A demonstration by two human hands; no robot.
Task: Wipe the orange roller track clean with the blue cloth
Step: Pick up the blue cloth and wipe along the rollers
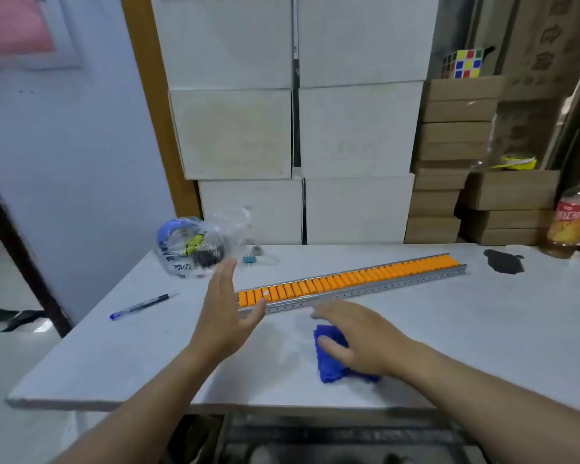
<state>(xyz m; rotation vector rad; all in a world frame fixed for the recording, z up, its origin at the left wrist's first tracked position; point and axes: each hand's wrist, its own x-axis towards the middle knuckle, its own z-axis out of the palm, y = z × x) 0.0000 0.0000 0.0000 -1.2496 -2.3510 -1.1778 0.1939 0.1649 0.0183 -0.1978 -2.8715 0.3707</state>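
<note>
The orange roller track (pixel 352 277) lies in a grey metal rail across the white table (pixel 482 329), running from the middle up to the right. My left hand (pixel 226 308) hovers flat and open at the track's near left end, fingers straight, thumb just over the rail. A crumpled blue cloth (pixel 330 358) lies on the table in front of the track. My right hand (pixel 359 336) rests palm down on top of the cloth, fingers spread, thumb against its left side; most of the cloth is hidden beneath the palm.
A blue pen (pixel 141 306) lies at the left of the table. A clear plastic bag (pixel 198 244) with small items and a little clip (pixel 249 259) sit behind my left hand. A black patch (pixel 504 261) and a bottle (pixel 573 219) stand far right. Stacked boxes (pixel 355 128) line the back.
</note>
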